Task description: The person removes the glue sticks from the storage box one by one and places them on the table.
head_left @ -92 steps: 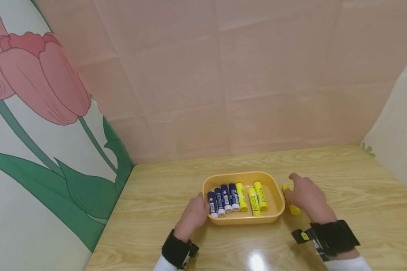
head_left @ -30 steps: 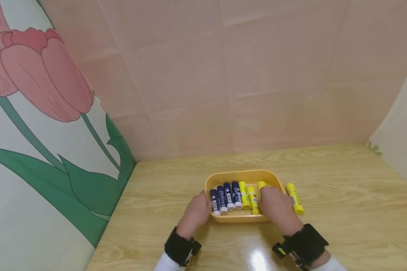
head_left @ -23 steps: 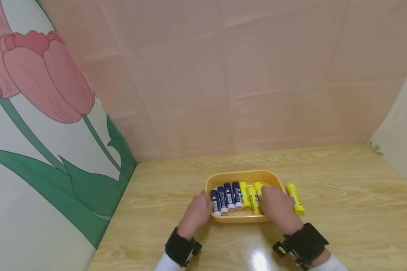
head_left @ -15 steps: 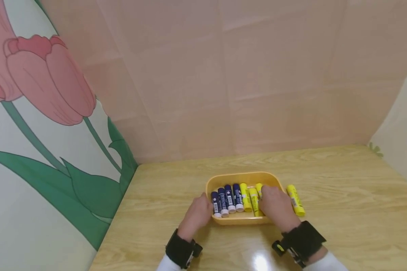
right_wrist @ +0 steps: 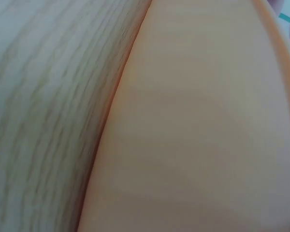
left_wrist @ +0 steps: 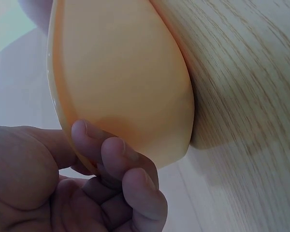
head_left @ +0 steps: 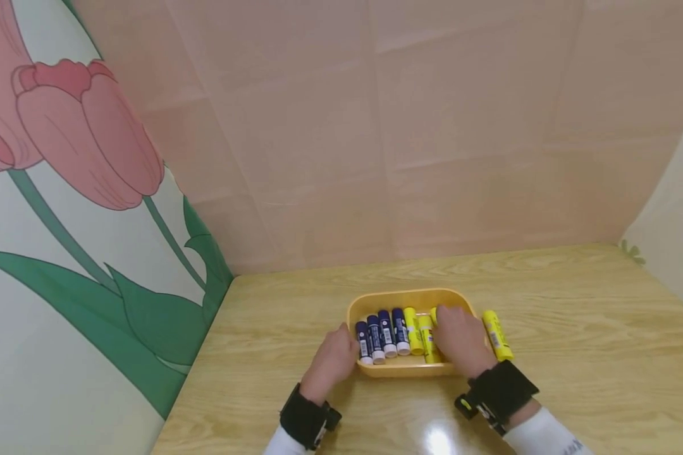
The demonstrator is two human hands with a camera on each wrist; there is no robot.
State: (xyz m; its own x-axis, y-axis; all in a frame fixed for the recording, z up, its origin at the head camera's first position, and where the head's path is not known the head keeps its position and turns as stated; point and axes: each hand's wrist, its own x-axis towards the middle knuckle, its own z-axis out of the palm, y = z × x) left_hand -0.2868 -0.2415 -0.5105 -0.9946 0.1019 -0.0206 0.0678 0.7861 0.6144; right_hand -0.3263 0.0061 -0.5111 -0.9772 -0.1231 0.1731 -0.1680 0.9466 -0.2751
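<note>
A yellow-orange plastic tray point(head_left: 395, 371) stands on the table. Side by side in it lie several dark blue glue sticks point(head_left: 386, 332) with white ends, then yellow glue sticks point(head_left: 413, 330). My left hand point(head_left: 331, 357) grips the tray's left end; in the left wrist view the thumb is at the rim and the fingers curl against the outer wall. Reaching into the right part of the tray, my right hand point(head_left: 463, 338) holds the rightmost yellow glue stick point(head_left: 434, 313), of which only the top end shows. Those fingertips are hidden, and the right wrist view has only the tray wall.
Just outside the tray's right end, another yellow glue stick point(head_left: 498, 335) lies on the wooden table point(head_left: 575, 328). A pinkish covering point(head_left: 319, 158) rises behind the table, and a tulip-printed panel point(head_left: 79, 253) borders the left side.
My right hand has left the glue stick outside the tray and moved left into the tray. The rightmost stick inside has shifted slightly left. My left hand has kept its grip.
</note>
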